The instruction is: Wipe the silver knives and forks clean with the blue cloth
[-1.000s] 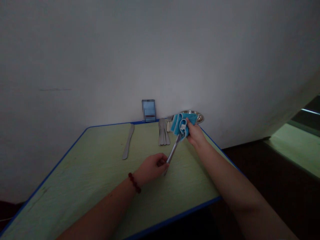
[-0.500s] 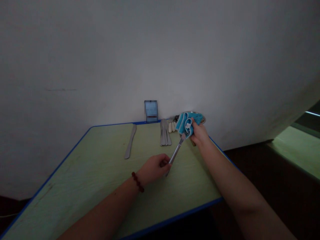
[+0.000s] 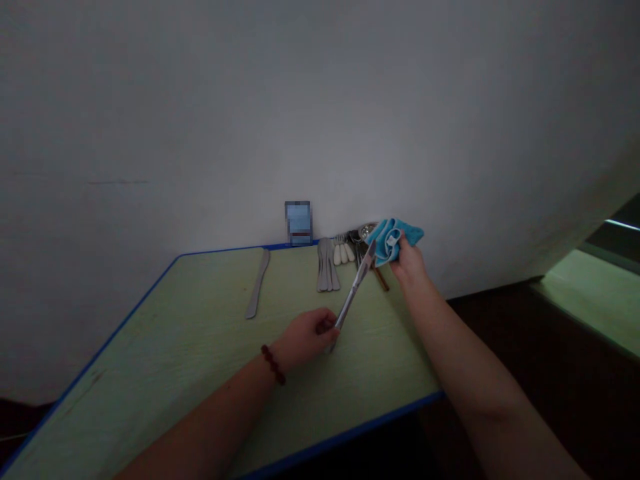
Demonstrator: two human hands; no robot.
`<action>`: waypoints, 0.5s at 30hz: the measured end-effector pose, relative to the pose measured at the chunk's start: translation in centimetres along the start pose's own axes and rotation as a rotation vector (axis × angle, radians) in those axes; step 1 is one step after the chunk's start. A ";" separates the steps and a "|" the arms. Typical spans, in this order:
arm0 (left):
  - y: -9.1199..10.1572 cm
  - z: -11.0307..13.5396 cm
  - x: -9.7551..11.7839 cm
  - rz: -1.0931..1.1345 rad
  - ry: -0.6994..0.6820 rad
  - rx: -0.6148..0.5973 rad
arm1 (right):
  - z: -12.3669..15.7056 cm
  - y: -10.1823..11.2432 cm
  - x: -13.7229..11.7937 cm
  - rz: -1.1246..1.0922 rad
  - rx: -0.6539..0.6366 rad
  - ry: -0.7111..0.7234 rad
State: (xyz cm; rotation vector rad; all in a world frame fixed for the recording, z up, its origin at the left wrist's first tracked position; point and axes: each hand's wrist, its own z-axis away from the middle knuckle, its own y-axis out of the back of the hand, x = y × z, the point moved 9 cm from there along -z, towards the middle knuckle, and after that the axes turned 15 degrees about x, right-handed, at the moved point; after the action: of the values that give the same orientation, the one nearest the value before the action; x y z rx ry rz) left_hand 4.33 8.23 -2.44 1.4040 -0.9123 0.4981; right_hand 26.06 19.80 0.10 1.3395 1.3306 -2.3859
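My left hand (image 3: 316, 329) is closed around the handle of a silver table knife (image 3: 354, 285), which slants up and to the right over the table. A bunched blue cloth (image 3: 393, 241) is gripped in my right hand (image 3: 410, 261), just beyond the tip of the blade. Whether the cloth touches the blade I cannot tell. Another knife (image 3: 257, 287) lies alone to the left. Several grey knives (image 3: 328, 265) lie side by side near the wall, next to forks with white handles (image 3: 343, 254).
Behind the blue cloth, a strainer or ladle-like metal bowl (image 3: 367, 231) is partly hidden, with a brown handle (image 3: 381, 279) below. A blurred tablet-like screen (image 3: 299, 224) leans against the wall (image 3: 225, 133). The pale green table (image 3: 200, 333) has blue edges.
My right hand has shifted the cloth right and away from the knife's tip, showing more of the blade. My left hand keeps its hold on the handle, nearly in place.
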 end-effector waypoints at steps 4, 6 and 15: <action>0.7 -0.5 -0.4 0.089 0.091 0.048 | -0.4 0.3 -0.4 -0.003 0.004 0.061; 1.1 -0.9 -0.7 0.142 0.132 0.087 | -0.4 0.2 -0.4 0.016 -0.006 0.076; 2.8 -3.6 -1.3 0.315 0.340 0.244 | -0.4 0.9 -0.5 -0.001 0.072 0.048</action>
State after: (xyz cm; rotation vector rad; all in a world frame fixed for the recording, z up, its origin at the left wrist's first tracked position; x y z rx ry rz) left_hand 2.23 12.36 -1.45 1.3410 -0.8149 1.0824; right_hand 26.99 19.38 -0.19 1.4233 1.2693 -2.4392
